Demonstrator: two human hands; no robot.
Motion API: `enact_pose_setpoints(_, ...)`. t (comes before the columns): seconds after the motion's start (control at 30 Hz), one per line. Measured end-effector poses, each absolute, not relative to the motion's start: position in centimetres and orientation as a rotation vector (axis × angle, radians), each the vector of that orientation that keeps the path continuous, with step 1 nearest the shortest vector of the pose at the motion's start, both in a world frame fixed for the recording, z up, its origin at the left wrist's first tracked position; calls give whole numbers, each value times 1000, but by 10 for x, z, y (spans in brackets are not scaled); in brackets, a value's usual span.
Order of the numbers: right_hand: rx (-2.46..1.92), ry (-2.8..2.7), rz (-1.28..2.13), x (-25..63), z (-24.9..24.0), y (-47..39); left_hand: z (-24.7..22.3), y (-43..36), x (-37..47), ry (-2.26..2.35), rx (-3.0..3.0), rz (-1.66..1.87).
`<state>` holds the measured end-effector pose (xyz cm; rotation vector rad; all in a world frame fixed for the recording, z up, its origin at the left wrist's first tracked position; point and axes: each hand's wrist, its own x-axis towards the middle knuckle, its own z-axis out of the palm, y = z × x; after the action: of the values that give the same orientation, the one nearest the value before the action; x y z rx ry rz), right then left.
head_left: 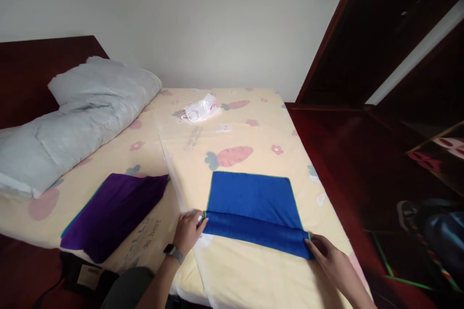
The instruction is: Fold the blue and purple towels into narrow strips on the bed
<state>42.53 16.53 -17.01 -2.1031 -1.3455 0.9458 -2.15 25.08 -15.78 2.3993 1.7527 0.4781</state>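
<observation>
Person is working at the bed (235, 273), both hands on the blue cloth (253, 195). Cloth is lying nearly flat on the sheet toward the near edge of the bed, its near part sitting as a folded band across the full width, thin green trim showing along the sides and far edge. Left hand (189, 231) is pinching the band's left end, thumb and fingers closed on it; a watch (174, 252) is sitting on that wrist. Right hand (328, 253) is pinching the band's right end between thumb and fingertips, its other fingers curling loosely. Purple cloth (116, 215) is lying to the left, well apart from the blue one, one corner drooping at the bed's edge. White plastic bag (202, 108) is resting crumpled farther back, near the wall (217, 24). Grey quilt (83, 111) is lying bunched at far left, against the dark headboard (36, 75).
</observation>
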Motion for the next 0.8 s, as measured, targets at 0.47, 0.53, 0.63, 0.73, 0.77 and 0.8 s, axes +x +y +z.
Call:
enact_pose_setpoints(0.47,-2181,-1288,992,412,-171,181,-174,249,-3,1804,1938,717)
enact_pose_setpoints(0.53,-2160,-1307,939,411,-172,180,-175,250,-4,1732,1748,786)
enact_pose_setpoints(0.63,-2097,-1267,938,414,-178,174,-174,248,-10,1653,1641,805)
enact_pose_setpoints(0.73,-2056,-1214,991,418,-184,166,-166,240,-23,1644,1791,623)
enact_pose_setpoints(0.77,-2051,-1230,988,419,-185,162,-161,235,-28,1649,1892,562)
enact_pose_setpoints(0.8,-2047,-1268,956,421,-185,158,-156,231,-32,1642,2002,519)
